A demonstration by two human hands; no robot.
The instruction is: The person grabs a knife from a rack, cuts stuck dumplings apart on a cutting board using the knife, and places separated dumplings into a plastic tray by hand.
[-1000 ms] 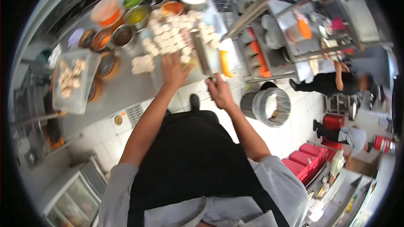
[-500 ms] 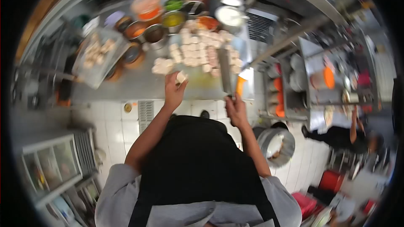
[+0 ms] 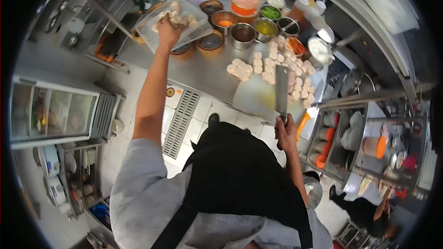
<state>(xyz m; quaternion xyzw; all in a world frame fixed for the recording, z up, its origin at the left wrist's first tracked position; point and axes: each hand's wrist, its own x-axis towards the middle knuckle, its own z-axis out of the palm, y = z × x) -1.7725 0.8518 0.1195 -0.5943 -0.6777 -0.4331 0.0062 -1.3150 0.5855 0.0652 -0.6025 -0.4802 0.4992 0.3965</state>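
My left hand (image 3: 169, 32) reaches into a clear plastic container (image 3: 198, 32) at the upper left, its fingers closed around pale pieces (image 3: 174, 17). In my right hand (image 3: 287, 131) is the handle of a cleaver (image 3: 281, 90), whose broad blade points away from me over the cutting board (image 3: 254, 96). Rows of pale cut chunks (image 3: 270, 67) lie on the board beyond and beside the blade. A separate cluster of chunks (image 3: 239, 69) sits left of them. An orange-handled knife (image 3: 302, 123) rests right of the cleaver.
Behind the chunks stand metal pots of green garnish (image 3: 270, 12), yellow liquid (image 3: 266, 27) and dark sauce (image 3: 242, 33), plus an orange tub (image 3: 245, 3). Wooden-sided round containers (image 3: 211, 40) sit mid-counter. A shelf rack (image 3: 332, 133) is at right; another person (image 3: 364, 212) stands beyond.
My left hand has moved from the board, where it held a pale chunk, leftward into the clear container. The cleaver stays in my right hand. The view has turned left.
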